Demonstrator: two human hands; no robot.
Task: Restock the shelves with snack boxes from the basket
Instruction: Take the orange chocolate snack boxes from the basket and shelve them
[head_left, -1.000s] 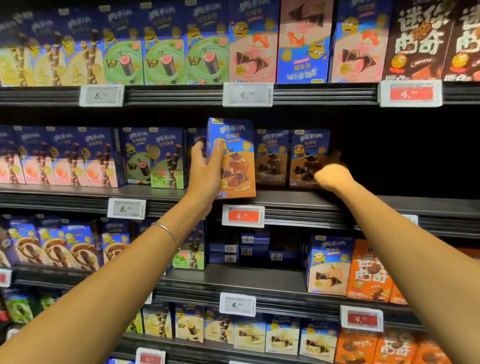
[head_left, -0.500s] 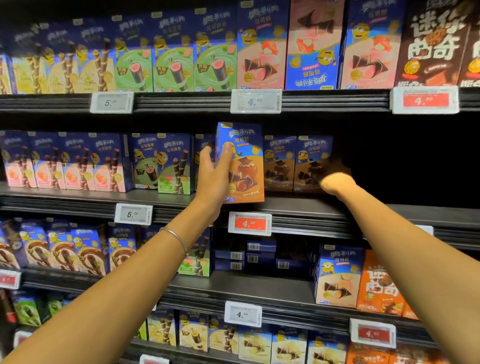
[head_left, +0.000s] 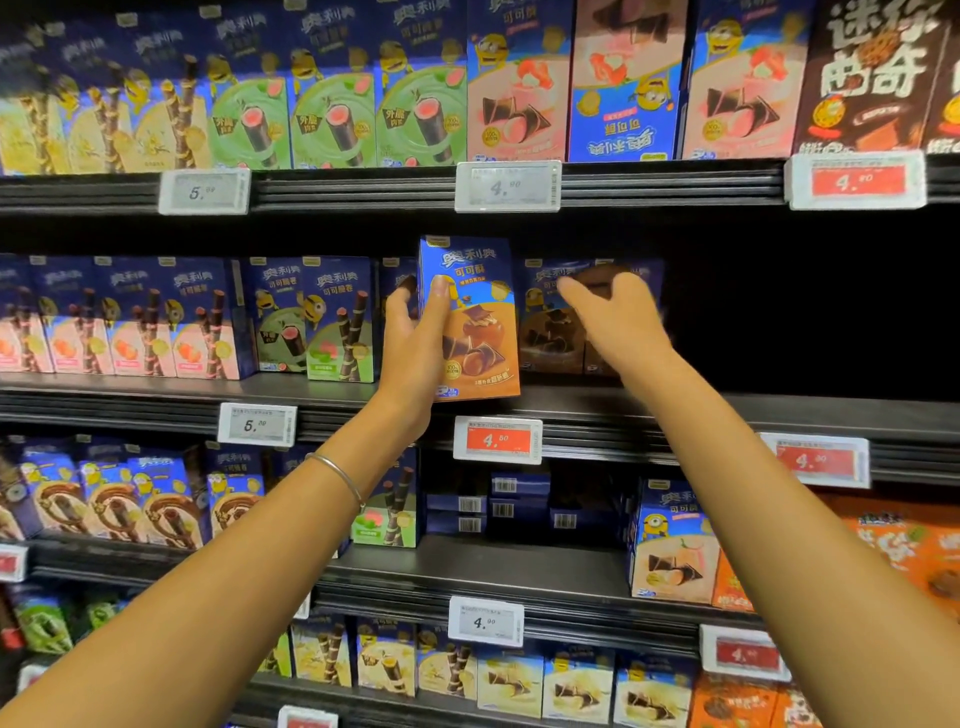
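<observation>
Now right hand (head_left: 621, 325) nearer snack box (head_left: 480, 338)

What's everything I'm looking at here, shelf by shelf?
Top-row boxes: many; yellow, green, pink, dark brown; top shelf.
Held box: one; blue and orange; middle shelf front.
Brown boxes: at least two; blue and brown; set back, right of it.
Pink boxes: about four; middle shelf left.
Green boxes: two; middle shelf, left of it.
Lower boxes: many; blue, cream, orange; two lower shelves.
Price tags: several; white or red; shelf edges.
Bracelet: one; silver; left wrist.
Left hand: grips the Held box.
Right hand: at the Brown boxes; grip unclear.
</observation>
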